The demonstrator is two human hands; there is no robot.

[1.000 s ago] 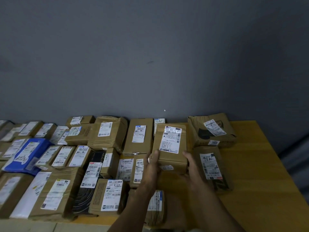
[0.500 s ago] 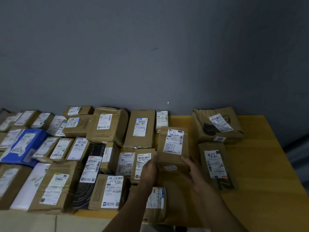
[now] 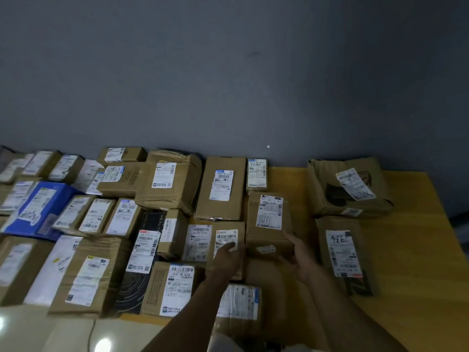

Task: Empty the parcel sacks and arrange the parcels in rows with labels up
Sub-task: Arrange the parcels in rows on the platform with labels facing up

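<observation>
just right of frame centre, a brown parcel (image 3: pixel 269 222) lies label up on the yellow table (image 3: pixel 416 250), in line with the rows of parcels (image 3: pixel 106 219) filling the left half. the right hand (image 3: pixel 300 257) is open beside its lower right corner, fingertips about touching it, gripping nothing. the left hand (image 3: pixel 227 260) hovers open over a smaller labelled parcel (image 3: pixel 225 240) at its left, empty.

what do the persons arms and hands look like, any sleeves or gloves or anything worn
Both the left hand and the right hand are bare: no gloves show. Both forearms are uncovered as far as the bottom edge of the picture, so no sleeve comes into view. No watch, band or ring can be made out, though the light is dim and the picture soft.
</observation>
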